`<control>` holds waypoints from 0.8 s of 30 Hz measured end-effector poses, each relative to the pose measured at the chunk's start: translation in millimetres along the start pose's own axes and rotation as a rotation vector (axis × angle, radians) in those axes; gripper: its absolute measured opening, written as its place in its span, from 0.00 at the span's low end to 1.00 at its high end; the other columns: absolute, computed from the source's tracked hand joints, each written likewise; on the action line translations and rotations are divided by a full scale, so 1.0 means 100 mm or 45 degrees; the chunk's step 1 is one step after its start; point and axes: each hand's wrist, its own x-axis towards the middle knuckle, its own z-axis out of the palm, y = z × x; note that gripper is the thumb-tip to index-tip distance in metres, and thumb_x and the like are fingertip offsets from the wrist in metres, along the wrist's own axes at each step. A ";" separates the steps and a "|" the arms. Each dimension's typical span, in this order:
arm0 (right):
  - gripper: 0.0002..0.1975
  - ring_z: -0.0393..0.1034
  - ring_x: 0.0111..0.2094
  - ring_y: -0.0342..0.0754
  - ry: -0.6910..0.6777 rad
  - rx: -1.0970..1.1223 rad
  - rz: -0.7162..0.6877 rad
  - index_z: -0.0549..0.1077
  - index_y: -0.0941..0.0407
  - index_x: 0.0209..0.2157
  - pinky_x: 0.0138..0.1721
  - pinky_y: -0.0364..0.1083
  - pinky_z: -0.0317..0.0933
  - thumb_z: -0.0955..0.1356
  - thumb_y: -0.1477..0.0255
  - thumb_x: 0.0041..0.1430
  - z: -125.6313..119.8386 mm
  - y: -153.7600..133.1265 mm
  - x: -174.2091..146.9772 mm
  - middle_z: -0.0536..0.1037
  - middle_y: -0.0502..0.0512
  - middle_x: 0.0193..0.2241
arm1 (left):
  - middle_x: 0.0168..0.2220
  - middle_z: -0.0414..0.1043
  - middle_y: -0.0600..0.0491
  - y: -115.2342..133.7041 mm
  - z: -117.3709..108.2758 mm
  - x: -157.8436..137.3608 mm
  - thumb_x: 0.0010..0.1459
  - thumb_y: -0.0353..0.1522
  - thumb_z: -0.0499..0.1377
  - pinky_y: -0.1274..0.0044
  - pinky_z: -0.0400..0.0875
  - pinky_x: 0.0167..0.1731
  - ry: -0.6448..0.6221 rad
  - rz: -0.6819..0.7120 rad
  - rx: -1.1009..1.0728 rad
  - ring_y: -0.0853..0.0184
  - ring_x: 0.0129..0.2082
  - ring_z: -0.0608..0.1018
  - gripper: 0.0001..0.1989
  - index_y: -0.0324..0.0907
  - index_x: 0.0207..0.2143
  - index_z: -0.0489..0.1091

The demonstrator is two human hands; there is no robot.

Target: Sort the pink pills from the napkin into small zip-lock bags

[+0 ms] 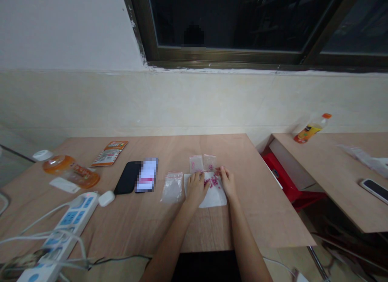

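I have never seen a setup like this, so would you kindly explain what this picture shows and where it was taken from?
There is no robot here: a person works with two bare hands, and a camera worn on the head looks forward and down at them. On the wooden table, the left hand rests on a white sheet. The right hand is at its other side, fingertips near small pink pieces; whether it pinches one is too small to tell. Small clear bags lie just beyond, and a larger clear bag to the left. Farther left are a dark phone, an orange bottle and a power strip.
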 end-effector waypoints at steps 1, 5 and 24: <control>0.27 0.69 0.27 0.48 0.037 0.014 -0.010 0.77 0.58 0.27 0.33 0.45 0.61 0.63 0.47 0.57 -0.03 -0.03 0.00 0.76 0.54 0.23 | 0.53 0.68 0.40 0.00 0.00 0.01 0.66 0.43 0.46 0.63 0.63 0.51 -0.003 -0.004 -0.002 0.53 0.53 0.68 0.25 0.37 0.56 0.65; 0.26 0.69 0.29 0.48 0.130 -0.166 -0.002 0.76 0.58 0.31 0.32 0.45 0.61 0.63 0.49 0.59 -0.36 -0.13 -0.16 0.77 0.55 0.27 | 0.53 0.68 0.41 0.02 -0.01 0.05 0.66 0.43 0.47 0.64 0.64 0.51 -0.025 -0.029 0.016 0.54 0.53 0.68 0.24 0.38 0.56 0.65; 0.11 0.73 0.37 0.53 -0.180 -0.780 -0.117 0.76 0.55 0.36 0.40 0.51 0.67 0.63 0.66 0.60 -0.90 -0.03 -0.83 0.77 0.59 0.36 | 0.53 0.71 0.46 -0.05 -0.01 0.14 0.65 0.39 0.51 0.67 0.62 0.51 0.003 -0.081 -0.015 0.57 0.53 0.69 0.19 0.42 0.53 0.68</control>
